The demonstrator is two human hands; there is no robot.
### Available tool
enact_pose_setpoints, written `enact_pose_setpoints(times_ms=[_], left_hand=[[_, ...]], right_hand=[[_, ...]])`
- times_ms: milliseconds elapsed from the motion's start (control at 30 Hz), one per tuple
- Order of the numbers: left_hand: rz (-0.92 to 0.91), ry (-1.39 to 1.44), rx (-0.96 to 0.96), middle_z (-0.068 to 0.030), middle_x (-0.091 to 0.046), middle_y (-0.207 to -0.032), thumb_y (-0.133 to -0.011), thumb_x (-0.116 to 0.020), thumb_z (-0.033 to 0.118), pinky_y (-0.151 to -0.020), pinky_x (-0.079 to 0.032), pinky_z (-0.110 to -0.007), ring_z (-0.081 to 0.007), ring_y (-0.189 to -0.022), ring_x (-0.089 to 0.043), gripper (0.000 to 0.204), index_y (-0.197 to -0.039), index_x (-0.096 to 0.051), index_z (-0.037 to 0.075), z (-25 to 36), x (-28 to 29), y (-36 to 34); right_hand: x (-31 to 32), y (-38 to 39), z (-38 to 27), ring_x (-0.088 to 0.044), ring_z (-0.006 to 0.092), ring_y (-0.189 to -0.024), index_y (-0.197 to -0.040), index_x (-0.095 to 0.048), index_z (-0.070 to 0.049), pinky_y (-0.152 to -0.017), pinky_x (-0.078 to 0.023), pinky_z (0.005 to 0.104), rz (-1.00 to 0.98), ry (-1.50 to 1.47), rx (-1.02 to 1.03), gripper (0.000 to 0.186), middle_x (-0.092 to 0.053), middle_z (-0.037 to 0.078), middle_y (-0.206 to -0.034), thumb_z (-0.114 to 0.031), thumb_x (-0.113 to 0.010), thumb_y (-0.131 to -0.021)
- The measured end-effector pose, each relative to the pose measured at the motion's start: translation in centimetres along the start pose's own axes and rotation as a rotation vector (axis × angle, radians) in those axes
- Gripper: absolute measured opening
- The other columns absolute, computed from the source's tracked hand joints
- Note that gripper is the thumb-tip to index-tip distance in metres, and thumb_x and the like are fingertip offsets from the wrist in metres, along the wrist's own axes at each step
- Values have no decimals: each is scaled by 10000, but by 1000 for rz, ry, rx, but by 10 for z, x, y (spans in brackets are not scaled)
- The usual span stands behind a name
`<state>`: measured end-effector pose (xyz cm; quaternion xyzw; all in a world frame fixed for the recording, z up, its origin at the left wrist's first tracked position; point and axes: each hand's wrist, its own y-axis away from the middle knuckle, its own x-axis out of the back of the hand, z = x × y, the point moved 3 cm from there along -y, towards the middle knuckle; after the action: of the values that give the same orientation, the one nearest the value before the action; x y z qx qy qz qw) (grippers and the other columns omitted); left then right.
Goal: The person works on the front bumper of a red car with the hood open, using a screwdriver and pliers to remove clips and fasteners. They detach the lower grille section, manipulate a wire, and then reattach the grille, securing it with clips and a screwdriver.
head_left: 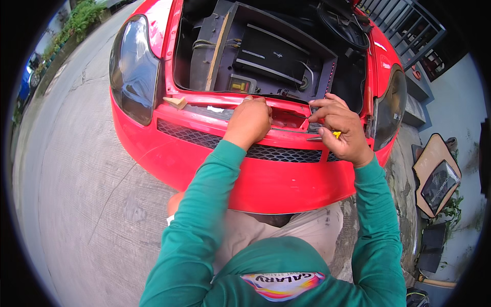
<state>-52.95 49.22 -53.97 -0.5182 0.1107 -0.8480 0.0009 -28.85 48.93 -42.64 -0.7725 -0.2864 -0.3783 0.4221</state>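
Observation:
In front of me is the red front bumper of a car, with a narrow slot along its top. My left hand rests over the slot, its fingers curled down and closed; what they grip is hidden. At the slot's right end, my right hand is closed with a small tool in it, showing a yellow part and a thin metal tip. Its thumb and fingers are bent near a dark piece at the slot's end. Below the slot runs a black mesh grille.
Behind the bumper lies a dark compartment with a black amplifier-like box and a wooden strip. A tan wedge sits on the bumper's left. Headlights flank it. A tan panel leans against the right wall.

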Motion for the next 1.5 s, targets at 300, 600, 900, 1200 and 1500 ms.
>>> enact_pose_setpoints(times_ms=[300,600,900,1200,1500], left_hand=[[34,53,-34,-147,-744,-1077,-919,-737,175,-990,-556,-509,-420,-1091,-676,153,-936,-820,48,-2,1,-3],[23,60,-9,-140,-745,-1069,-918,-738,164,-990,-551,-509,-409,-1094,-670,146,-948,-819,46,-11,-5,-3],[-66,48,-31,-139,-725,-1154,-938,-711,155,-1025,-541,-505,-404,-1164,-640,143,-977,-797,47,-6,2,-4],[-21,57,-76,-145,-723,-1088,-924,-710,151,-1006,-533,-503,-403,-1121,-646,153,-981,-786,30,-9,1,-2],[-42,1,-76,-149,-727,-1107,-916,-690,172,-996,-547,-507,-410,-1119,-651,180,-974,-793,36,-2,4,-2]], right_hand=[[-76,-19,34,-712,379,-975,-951,-670,-19,-869,-559,458,-140,-13,-105,33,-729,151,-980,-31,-674,-920],[-115,-22,51,-724,444,-906,-993,-704,-50,-788,-562,538,-72,-104,-482,96,-754,197,-920,-123,-647,-970],[-128,-24,54,-725,422,-919,-1003,-755,-97,-817,-559,539,-141,-31,-560,148,-769,170,-940,-226,-688,-971],[-126,-23,51,-724,418,-944,-1010,-748,-93,-821,-555,545,-119,-65,-562,159,-769,168,-955,-236,-685,-977],[-128,-23,50,-724,425,-928,-1008,-742,-84,-812,-558,543,-124,-13,-571,161,-766,176,-947,-231,-684,-974]])
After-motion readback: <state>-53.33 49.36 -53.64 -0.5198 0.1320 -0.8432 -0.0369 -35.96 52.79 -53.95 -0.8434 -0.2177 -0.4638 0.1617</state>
